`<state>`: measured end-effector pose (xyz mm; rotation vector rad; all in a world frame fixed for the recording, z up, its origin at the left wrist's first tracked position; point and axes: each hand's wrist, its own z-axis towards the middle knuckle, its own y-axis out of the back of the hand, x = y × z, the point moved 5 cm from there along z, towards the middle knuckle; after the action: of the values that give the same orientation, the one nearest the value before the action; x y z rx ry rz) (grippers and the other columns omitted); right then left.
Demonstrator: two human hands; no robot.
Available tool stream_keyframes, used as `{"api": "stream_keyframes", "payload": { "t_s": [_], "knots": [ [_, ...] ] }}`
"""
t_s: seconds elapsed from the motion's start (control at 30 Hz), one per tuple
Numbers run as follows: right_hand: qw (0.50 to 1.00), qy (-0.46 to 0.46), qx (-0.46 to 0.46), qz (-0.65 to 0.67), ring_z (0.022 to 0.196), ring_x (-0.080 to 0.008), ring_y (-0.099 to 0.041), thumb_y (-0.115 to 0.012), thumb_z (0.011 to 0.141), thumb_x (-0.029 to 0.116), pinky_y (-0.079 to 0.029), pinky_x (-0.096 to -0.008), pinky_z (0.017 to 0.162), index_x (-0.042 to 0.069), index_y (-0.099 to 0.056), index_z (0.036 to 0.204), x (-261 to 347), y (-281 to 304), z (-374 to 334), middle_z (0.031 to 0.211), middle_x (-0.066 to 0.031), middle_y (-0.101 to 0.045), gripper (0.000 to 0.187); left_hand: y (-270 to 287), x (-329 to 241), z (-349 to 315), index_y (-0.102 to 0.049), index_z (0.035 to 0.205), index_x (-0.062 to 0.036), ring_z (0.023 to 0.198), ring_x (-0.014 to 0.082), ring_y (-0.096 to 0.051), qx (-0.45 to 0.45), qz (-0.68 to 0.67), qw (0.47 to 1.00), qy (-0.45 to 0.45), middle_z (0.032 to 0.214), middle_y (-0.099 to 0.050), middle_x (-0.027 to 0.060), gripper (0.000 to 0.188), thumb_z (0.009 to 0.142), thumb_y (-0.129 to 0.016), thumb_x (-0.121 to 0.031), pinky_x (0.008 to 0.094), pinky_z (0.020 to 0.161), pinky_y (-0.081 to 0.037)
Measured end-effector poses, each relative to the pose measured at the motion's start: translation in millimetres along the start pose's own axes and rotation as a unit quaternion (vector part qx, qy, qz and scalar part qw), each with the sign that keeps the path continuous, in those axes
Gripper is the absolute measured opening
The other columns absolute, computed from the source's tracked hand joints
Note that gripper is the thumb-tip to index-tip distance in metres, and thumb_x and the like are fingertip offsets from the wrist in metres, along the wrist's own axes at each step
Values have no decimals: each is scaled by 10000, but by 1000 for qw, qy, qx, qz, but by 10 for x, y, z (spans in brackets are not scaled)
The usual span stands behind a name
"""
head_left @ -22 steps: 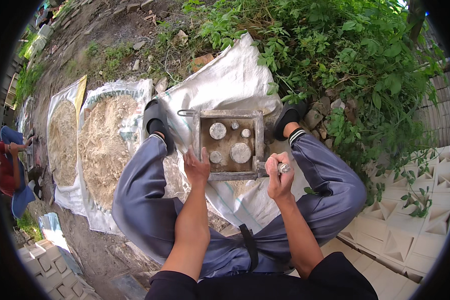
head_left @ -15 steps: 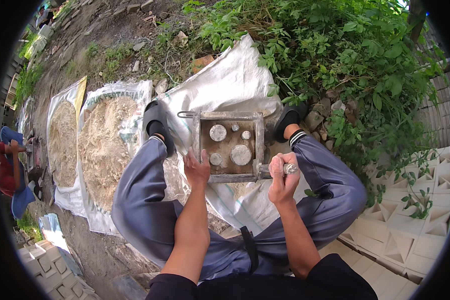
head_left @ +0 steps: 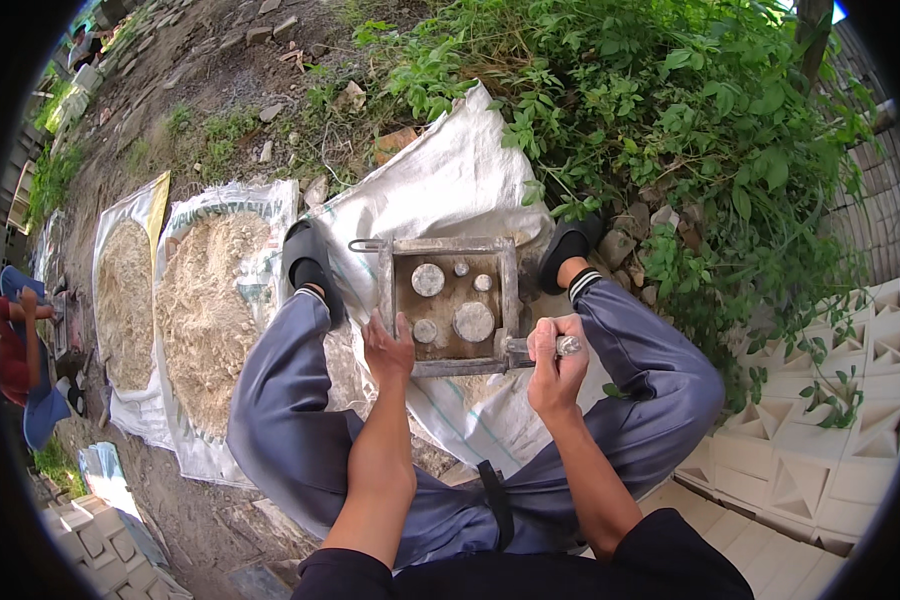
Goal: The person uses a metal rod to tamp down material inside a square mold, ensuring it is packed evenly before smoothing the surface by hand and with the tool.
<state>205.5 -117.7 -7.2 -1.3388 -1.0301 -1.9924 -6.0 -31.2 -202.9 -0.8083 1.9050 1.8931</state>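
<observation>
A grey, dusty square mould frame lies on a white woven sack between my feet. Inside its walls stand several round pegs of different sizes, the biggest peg toward the near right. My left hand grips the frame's left wall, thumb on the inner side and fingers outside. In my closed right hand is a hammer, its handle end poking out of the fist and its head against the near right corner of the frame. A wire loop sticks out at the far left corner.
Sand heaps lie on sacks to the left. Farther left, another person sits low. Green plants and stones fill the far right, with stacked cream patterned blocks at the near right.
The frame, my hands and the surroundings sit slightly lower and a little to the left in the picture. Both grips look the same.
</observation>
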Motion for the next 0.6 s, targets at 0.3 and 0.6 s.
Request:
{"api": "stream_keyframes", "payload": {
  "t_s": [0.3,0.6],
  "knots": [
    [992,-71,-57,88,544,-30,-398,-479,989,110,-334,-216,475,41,-439,834,3,-13,-22,644,7,-469,175,49,-67,16,-506,1234,87,1124,396,-514,6,-11,1000,-2,1133,-590,270,571,916,-524,-386,433,977,-408],
    [988,-60,-106,94,575,-53,-443,-493,993,138,-383,-226,503,31,-446,855,152,-70,-147,674,-16,-501,181,-27,37,22,-503,1237,100,1154,407,-496,-3,2,1000,-10,1186,-574,278,578,926,-507,-386,429,1015,-379]
  ]
}}
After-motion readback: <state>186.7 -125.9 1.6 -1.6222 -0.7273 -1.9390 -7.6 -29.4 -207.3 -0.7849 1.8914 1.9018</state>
